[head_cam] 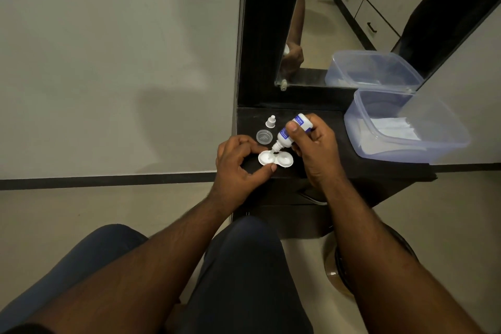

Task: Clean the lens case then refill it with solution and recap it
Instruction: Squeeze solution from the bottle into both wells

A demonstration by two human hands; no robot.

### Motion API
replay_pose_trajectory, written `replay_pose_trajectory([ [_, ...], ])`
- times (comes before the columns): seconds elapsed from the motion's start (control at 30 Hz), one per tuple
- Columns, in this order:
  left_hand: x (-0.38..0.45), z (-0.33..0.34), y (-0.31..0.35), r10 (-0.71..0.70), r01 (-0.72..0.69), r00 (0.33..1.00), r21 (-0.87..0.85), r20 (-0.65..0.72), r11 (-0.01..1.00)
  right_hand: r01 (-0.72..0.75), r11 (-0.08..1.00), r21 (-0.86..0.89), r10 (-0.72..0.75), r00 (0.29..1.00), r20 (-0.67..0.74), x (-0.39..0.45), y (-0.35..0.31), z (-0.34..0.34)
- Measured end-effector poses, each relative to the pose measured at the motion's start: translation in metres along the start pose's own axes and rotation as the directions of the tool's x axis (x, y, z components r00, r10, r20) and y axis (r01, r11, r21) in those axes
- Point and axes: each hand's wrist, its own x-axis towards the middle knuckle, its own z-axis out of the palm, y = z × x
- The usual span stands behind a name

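Note:
A white two-well lens case [279, 159] lies near the front edge of a dark shelf [339, 160]. My left hand [238, 165] pinches the case's left end between thumb and forefinger. My right hand [314, 146] grips a small white solution bottle [291, 131] with a blue label, tipped nozzle-down over the left well. A clear round case cap [264, 136] and the white bottle cap [270, 121] sit on the shelf behind the case.
A clear plastic tub [439, 149] holding white paper stands at the right of the shelf. A mirror [339, 22] in a dark frame rises behind it. My knees and a round stool [341, 271] are below; a wall is at left.

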Motion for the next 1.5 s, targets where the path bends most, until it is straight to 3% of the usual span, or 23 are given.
replay_pose_trajectory([
  [0.5,0.0,-0.001,0.0,-0.013,0.013,1.0,-0.003,0.014,1.0,-0.004,0.998,0.058,0.003,1.0,0.018,-0.003,-0.006,0.002],
  [0.73,0.0,-0.003,0.003,-0.008,0.008,1.0,-0.011,0.012,1.0,-0.056,0.99,0.129,0.067,0.994,-0.081,-0.005,-0.009,0.001],
  [0.87,0.001,-0.003,0.003,-0.014,0.014,1.0,0.012,0.022,1.0,-0.07,0.957,0.281,0.119,0.98,-0.159,0.0,-0.013,-0.006],
  [1.0,0.001,-0.004,0.004,-0.017,0.017,0.999,0.012,0.04,1.0,-0.047,0.995,0.089,0.064,0.978,-0.199,0.001,-0.019,-0.017],
  [1.5,0.001,-0.002,0.001,-0.014,0.014,1.0,-0.027,0.023,1.0,-0.012,1.0,0.012,0.014,0.992,-0.124,-0.003,-0.001,-0.019],
])
